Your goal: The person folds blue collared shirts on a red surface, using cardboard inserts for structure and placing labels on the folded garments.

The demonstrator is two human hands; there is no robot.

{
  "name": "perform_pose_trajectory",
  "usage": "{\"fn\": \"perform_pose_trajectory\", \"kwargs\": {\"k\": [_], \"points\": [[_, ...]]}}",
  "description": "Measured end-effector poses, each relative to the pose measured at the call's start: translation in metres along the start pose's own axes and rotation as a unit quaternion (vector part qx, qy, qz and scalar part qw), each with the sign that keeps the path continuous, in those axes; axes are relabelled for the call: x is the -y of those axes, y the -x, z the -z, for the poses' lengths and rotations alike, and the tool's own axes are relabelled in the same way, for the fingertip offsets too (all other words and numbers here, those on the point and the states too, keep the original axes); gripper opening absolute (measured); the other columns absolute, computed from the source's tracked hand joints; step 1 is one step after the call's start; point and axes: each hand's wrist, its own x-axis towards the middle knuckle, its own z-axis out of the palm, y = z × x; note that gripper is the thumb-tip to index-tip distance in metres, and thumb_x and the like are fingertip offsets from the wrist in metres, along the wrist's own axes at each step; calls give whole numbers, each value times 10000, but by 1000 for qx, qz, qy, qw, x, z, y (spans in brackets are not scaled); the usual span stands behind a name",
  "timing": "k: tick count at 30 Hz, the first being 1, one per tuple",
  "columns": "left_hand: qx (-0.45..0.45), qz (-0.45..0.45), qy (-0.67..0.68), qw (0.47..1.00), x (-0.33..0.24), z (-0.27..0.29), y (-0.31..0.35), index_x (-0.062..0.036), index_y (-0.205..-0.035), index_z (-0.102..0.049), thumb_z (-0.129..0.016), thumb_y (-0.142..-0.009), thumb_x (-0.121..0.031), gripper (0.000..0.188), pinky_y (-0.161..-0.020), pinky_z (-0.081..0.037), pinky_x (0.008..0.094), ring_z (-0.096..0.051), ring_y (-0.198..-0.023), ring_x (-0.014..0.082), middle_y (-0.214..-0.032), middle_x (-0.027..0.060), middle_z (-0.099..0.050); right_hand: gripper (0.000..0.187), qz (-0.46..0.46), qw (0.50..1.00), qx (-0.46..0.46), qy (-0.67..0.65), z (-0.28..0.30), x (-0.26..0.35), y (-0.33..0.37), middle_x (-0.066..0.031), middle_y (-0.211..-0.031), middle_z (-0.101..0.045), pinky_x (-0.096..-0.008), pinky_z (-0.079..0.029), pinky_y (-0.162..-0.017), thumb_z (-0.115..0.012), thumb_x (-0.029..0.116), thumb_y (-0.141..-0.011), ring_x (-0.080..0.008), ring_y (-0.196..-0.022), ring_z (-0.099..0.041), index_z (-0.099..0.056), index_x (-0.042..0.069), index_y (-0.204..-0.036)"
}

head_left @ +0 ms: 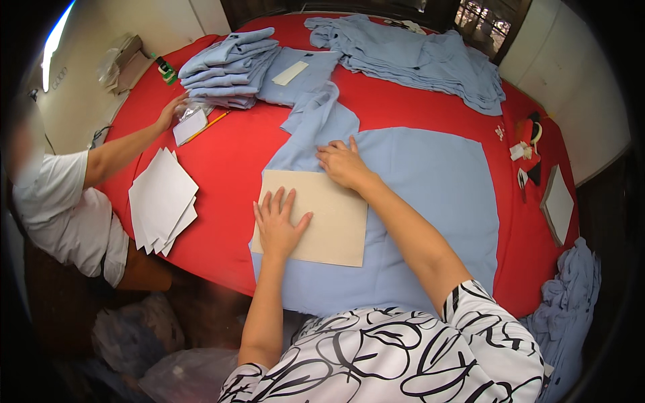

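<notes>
A light blue garment (430, 195) lies spread over the red-covered table in front of me, its sleeve part (312, 117) bunched toward the far side. On its left portion rests a flat beige cardboard sheet (329, 232). My left hand (277, 225) lies flat on the cardboard with fingers spread. Just past the sheet's far edge, my right hand (342, 163) presses on the blue cloth, fingers partly apart; whether the fingertips pinch any fabric is hard to make out.
At left a co-worker's hand (170, 111) reaches to a notepad (191, 126) beside a folded garment stack (228, 67). White sheets (163, 198) lie nearer. More blue garments (416, 60) are piled at the back. Scissors (523, 181), tape (536, 132) and a pad (557, 205) sit at right.
</notes>
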Motion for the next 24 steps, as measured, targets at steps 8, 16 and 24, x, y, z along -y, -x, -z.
{"fn": "perform_pose_trajectory", "kwargs": {"k": [8,16,24], "points": [[59,25,36,997,11,12,3,-148,-1391,-523,-716,-777,-535,752,-1164,-167,584,-297,-1415,360,-1495,88,-429,307,-201,969,-136,-52,-14,-32,-73,-90,-1239,-620,-536,-389,-964,-599,292,-905,-308,-1132,-532,-660,134,-1161],[89,17,-5,996,13,13,7,-159,-1444,-468,-688,-759,-603,845,-1182,-158,553,-278,-1433,329,-1515,89,-400,403,-105,966,141,-190,59,17,-94,-134,-983,-712,-376,-488,-835,-749,299,-773,-288,-1014,-618,-703,45,-1082],[15,-164,-178,970,51,-18,13,-179,-1415,-486,-614,-882,-334,570,-1164,-254,495,-424,-1347,284,-1455,58,-465,473,-22,918,63,-391,40,53,1,-175,-1411,-486,-411,-412,-1052,-668,319,-906,-300,-1222,-529,-585,105,-1320]]}}
